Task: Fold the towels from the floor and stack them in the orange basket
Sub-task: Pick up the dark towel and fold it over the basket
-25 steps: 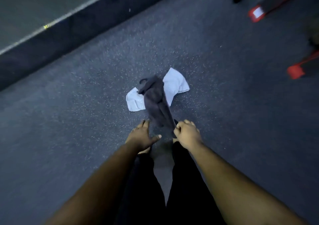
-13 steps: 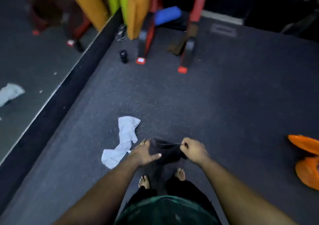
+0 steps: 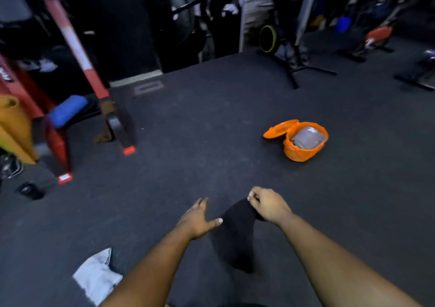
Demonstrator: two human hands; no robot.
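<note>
A dark grey towel point(image 3: 236, 233) hangs in front of me, pinched at its top corner by my right hand point(image 3: 268, 204). My left hand point(image 3: 199, 217) is spread just left of the towel, thumb tip near its edge, holding nothing. A white towel point(image 3: 98, 275) lies crumpled on the floor at the lower left. The orange basket point(image 3: 303, 152) stands on the floor ahead to the right, its lid point(image 3: 280, 128) flipped open to the left, with a folded grey towel point(image 3: 307, 138) inside.
A red rack with slanted posts point(image 3: 70, 40), a blue roll point(image 3: 66, 111) and yellow mats point(image 3: 14, 127) stands at the left. Exercise machines point(image 3: 289, 54) line the back. Dark rubber floor point(image 3: 211, 141) stretches between me and the basket.
The view has swung up and to the right, bringing the orange basket into sight. The dark towel has come off the floor in my right hand; my left hand has let go of it.
</note>
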